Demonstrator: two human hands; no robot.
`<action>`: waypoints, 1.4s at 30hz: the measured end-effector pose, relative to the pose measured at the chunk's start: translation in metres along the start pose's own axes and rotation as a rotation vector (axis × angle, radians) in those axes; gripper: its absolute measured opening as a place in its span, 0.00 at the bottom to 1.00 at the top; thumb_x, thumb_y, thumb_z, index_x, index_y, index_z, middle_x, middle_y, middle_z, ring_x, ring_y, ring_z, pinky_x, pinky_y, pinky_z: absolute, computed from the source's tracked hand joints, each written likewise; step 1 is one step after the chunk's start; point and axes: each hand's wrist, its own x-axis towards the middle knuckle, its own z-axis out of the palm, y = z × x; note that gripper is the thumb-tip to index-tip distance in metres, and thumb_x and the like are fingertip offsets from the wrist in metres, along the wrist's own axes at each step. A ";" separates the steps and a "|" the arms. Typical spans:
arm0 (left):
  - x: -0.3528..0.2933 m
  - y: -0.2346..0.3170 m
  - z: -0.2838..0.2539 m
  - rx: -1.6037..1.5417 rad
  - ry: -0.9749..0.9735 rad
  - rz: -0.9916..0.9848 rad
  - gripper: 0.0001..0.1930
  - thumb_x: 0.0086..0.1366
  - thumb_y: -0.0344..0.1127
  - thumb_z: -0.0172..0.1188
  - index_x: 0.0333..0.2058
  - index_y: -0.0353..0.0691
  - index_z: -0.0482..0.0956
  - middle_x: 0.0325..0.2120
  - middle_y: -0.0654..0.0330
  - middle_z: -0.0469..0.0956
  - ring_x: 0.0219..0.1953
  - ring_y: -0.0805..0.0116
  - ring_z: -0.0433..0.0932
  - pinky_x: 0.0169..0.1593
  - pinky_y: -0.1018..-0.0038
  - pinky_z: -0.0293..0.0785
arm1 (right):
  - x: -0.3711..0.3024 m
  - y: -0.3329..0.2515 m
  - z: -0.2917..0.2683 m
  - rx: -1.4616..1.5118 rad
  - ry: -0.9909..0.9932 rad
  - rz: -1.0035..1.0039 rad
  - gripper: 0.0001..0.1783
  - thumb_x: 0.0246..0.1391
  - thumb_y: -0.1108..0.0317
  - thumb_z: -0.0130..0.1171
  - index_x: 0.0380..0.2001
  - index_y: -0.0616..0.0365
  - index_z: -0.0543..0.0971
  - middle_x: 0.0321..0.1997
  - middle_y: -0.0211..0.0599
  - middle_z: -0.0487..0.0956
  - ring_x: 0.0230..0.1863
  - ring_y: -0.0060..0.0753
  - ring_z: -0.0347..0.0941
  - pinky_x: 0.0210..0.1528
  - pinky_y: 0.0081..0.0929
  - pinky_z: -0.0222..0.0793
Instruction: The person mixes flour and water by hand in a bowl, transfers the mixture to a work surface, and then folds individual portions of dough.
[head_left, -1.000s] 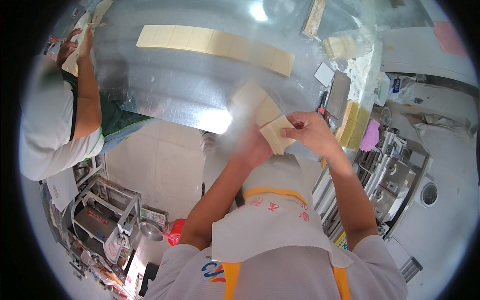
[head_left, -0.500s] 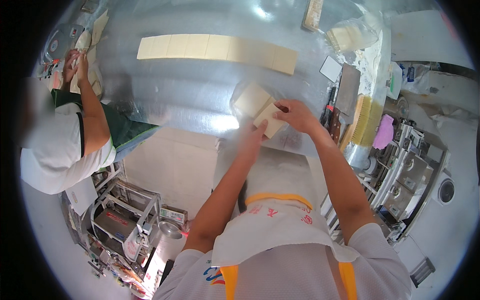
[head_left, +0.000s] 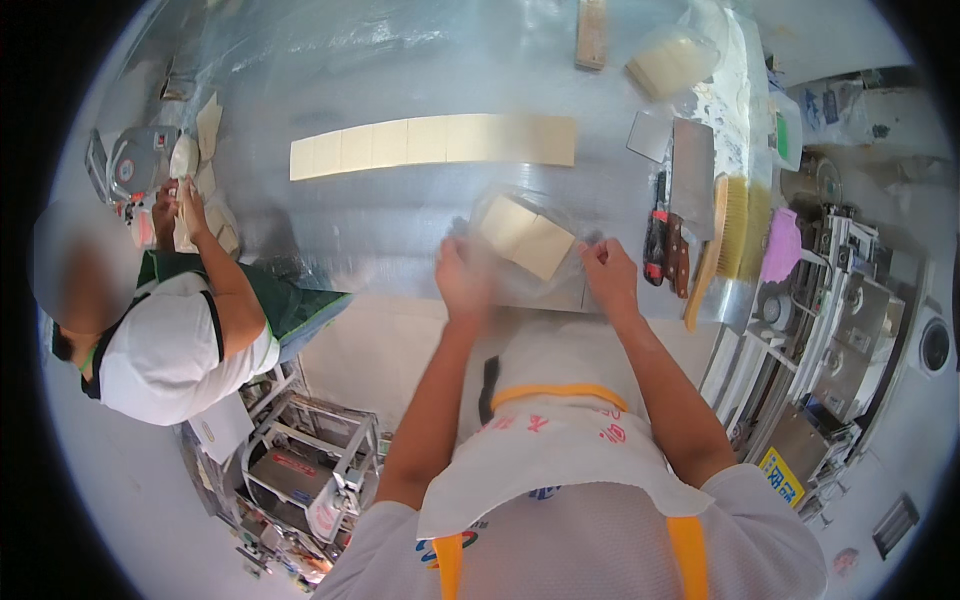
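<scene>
Two cream dough squares, or low stacks of them, lie side by side on a clear plastic sheet at the table's near edge. My left hand is closed on the sheet's left edge, its fingers partly blurred. At the opposite edge, my right hand pinches the plastic between thumb and fingers. Neither hand touches the dough. Farther back, a long row of cream dough squares stretches across the metal table; a blurred patch covers part of its right half.
Right of my right hand lie a red-black handled tool, a cleaver, a white scraper and a brush. Bagged dough and a wooden block sit farther back. At left, a co-worker handles something pale.
My hands have let go of the dough piece, which now rests beside the other on the plastic. They have moved apart to the sheet's two sides. The view has shifted slightly.
</scene>
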 end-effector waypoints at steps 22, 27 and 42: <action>0.119 -0.011 -0.012 -0.309 -0.678 0.080 0.13 0.70 0.38 0.69 0.44 0.35 0.81 0.32 0.62 0.83 0.36 0.71 0.80 0.45 0.73 0.76 | -0.077 -0.091 0.004 1.396 0.048 0.110 0.11 0.68 0.68 0.64 0.51 0.57 0.79 0.41 0.31 0.82 0.40 0.27 0.78 0.49 0.27 0.74; 0.128 -0.004 -0.021 0.049 -0.621 0.323 0.10 0.61 0.32 0.70 0.39 0.37 0.83 0.28 0.63 0.81 0.32 0.71 0.79 0.39 0.74 0.75 | -0.093 -0.117 0.006 1.162 0.118 0.106 0.16 0.67 0.71 0.64 0.56 0.58 0.78 0.42 0.33 0.82 0.38 0.26 0.77 0.47 0.25 0.73; 0.043 0.095 -0.088 -0.559 -0.864 0.197 0.15 0.73 0.34 0.61 0.54 0.35 0.75 0.42 0.56 0.85 0.41 0.72 0.82 0.45 0.72 0.78 | -0.126 -0.186 0.002 0.451 0.193 -0.124 0.17 0.67 0.80 0.58 0.58 0.61 0.73 0.45 0.42 0.86 0.45 0.39 0.85 0.54 0.33 0.79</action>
